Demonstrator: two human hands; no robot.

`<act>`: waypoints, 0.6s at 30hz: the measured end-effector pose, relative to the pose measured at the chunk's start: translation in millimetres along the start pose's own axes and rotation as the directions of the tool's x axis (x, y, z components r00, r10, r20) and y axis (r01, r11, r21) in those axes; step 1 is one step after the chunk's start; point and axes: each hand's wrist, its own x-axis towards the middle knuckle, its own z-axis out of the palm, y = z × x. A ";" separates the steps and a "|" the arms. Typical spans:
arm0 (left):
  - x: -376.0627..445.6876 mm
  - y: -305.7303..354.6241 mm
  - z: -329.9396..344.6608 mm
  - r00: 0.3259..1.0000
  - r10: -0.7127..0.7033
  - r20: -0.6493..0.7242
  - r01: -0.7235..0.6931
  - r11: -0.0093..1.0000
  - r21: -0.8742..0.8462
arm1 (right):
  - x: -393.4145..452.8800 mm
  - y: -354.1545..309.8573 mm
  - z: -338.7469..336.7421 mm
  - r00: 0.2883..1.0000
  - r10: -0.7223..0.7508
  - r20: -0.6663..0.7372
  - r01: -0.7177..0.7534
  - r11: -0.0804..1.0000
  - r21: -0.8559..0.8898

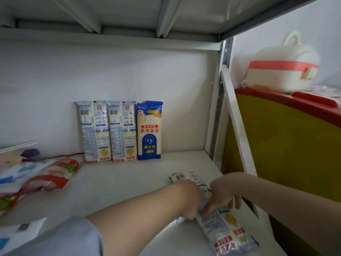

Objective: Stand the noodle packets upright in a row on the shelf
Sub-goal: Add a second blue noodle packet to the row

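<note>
Flat packet (pixel 219 220) lying lower right on shelf (pixel 120 183), both hands closing on its middle: left hand (pixel 188 198) curling round its near side, right hand (pixel 225 193) pinching the far edge, fingers bent. Three standing packets (pixel 118 131) leaning on the back wall, centre frame. Pickup step; next likely needs lifting, upending, setting beside the blue one (pixel 149 130). Loose bags (pixel 36 174) lying left.

White shelf (pixel 118 183), noodle packets (pixel 120 131), pouches (pixel 46 174).
</note>
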 end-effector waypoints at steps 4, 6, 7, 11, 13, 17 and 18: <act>1.4 10.0 6.2 0.994 0.041 -0.105 -0.035 0.998 0.056 | -3.1 -6.8 8.6 0.997 -0.072 0.022 0.072 0.997 -0.001; 4.2 11.4 13.9 0.988 0.066 -0.141 -0.054 0.995 0.085 | -4.6 -10.5 12.0 0.993 -0.118 -0.007 0.117 0.990 -0.075; 6.0 11.2 18.6 0.986 0.070 -0.151 -0.056 0.994 0.094 | -5.9 -12.4 14.1 0.991 -0.135 -0.019 0.132 0.986 -0.106; 9.4 8.0 30.9 0.980 0.054 -0.191 -0.041 0.997 0.073 | -6.8 -18.5 22.6 0.982 -0.183 -0.049 0.167 0.960 -0.226; 9.4 6.3 33.5 0.972 0.048 -0.229 -0.043 0.999 0.026 | -9.4 -20.8 24.4 0.979 -0.183 -0.088 0.157 0.958 -0.240; 14.0 -3.6 43.9 0.960 0.099 -0.260 -0.101 0.995 0.006 | -10.6 -23.9 32.7 0.969 -0.198 -0.149 0.158 0.957 -0.244; 15.2 -6.2 46.7 0.957 0.103 -0.270 -0.113 0.993 -0.022 | -8.2 -24.7 36.4 0.969 -0.177 -0.172 0.133 0.961 -0.243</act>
